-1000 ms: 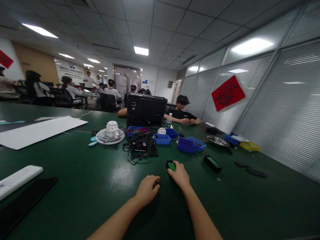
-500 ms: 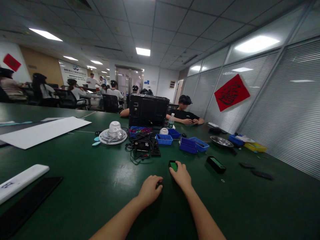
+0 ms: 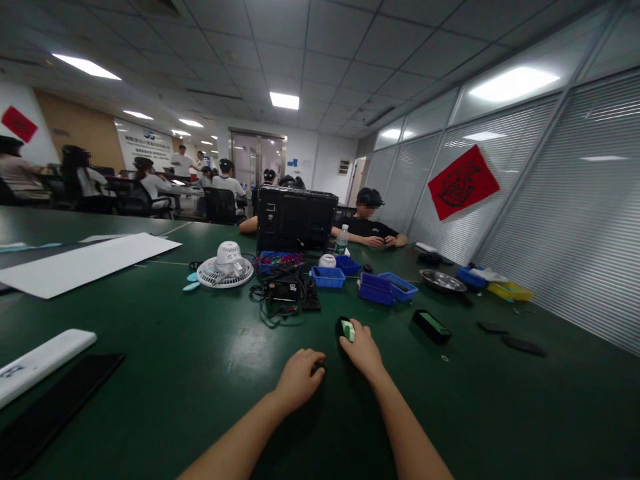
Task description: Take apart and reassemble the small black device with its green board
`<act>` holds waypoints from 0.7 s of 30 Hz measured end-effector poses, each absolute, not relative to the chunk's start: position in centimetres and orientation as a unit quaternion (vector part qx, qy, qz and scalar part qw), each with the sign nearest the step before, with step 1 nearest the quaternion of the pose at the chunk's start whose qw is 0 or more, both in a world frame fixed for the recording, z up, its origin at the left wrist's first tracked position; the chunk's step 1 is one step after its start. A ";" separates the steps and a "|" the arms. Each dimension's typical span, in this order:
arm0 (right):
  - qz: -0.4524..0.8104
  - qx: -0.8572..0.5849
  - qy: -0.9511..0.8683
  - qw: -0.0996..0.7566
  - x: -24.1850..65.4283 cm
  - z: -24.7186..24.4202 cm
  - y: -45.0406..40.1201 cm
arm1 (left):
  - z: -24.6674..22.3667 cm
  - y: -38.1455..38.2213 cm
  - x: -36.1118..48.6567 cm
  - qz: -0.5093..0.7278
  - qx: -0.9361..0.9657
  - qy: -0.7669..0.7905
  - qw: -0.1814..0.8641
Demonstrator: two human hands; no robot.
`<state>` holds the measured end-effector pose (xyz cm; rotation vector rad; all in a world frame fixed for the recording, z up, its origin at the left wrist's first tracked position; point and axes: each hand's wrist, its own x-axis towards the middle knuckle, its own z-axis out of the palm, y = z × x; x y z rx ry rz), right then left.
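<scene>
1. An open office with ceiling panels and glass partitions; a long dark green table (image 3: 165, 373) runs across the view, with other people seated at its far end and beyond.
2. At the far left lie a white bar (image 3: 43, 362) and a flat black slab (image 3: 55, 407); further back, a white sheet (image 3: 85, 262) and a small white fan (image 3: 225, 270) lying face up.
3. Mid-table sits a tangle of black cables (image 3: 283, 297), with blue bins (image 3: 383, 289) just to their right.
4. The left hand (image 3: 299, 380) rests knuckles up on the table, fingers curled under; something dark shows at its fingertips, but whether it grips that I cannot tell.
5. The right hand (image 3: 365, 352) lies just beside it, fingers closed round the near end of a small black case with a green insert (image 3: 347, 329), which sits on the table straight ahead.
6. The case looks stiff, light and smooth-sided, so probably a little slippery; its long edges seem the surest place to pinch it; the green insert may be more delicate.
7. To the right lie a similar black case (image 3: 431, 326) and a metal dish (image 3: 443, 281).
</scene>
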<state>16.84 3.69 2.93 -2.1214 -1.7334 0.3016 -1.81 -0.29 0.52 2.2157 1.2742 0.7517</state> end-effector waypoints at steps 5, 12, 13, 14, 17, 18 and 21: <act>0.121 -0.772 -0.588 0.207 18.7 3.2 4.4 | 0.4 -0.3 -1.9 0.278 0.811 0.458 0.237; 0.089 -0.795 -0.570 0.187 19.9 3.7 4.3 | 0.6 -0.3 -2.0 0.271 0.810 0.459 0.245; 0.084 -0.794 -0.574 0.183 19.8 3.7 4.3 | 0.7 -0.4 -2.0 0.269 0.810 0.459 0.245; 0.079 -0.793 -0.577 0.179 19.7 3.7 4.2 | 0.7 -0.4 -2.0 0.268 0.810 0.460 0.245; 0.066 -0.792 -0.584 0.167 19.3 3.5 4.0 | 0.8 -0.4 -2.1 0.265 0.810 0.460 0.248; 0.060 -0.791 -0.586 0.166 19.2 3.4 4.0 | 0.8 -0.4 -2.1 0.264 0.811 0.460 0.248; 0.042 -0.787 -0.590 0.172 19.1 3.0 4.1 | 0.7 -0.3 -2.0 0.264 0.813 0.460 0.241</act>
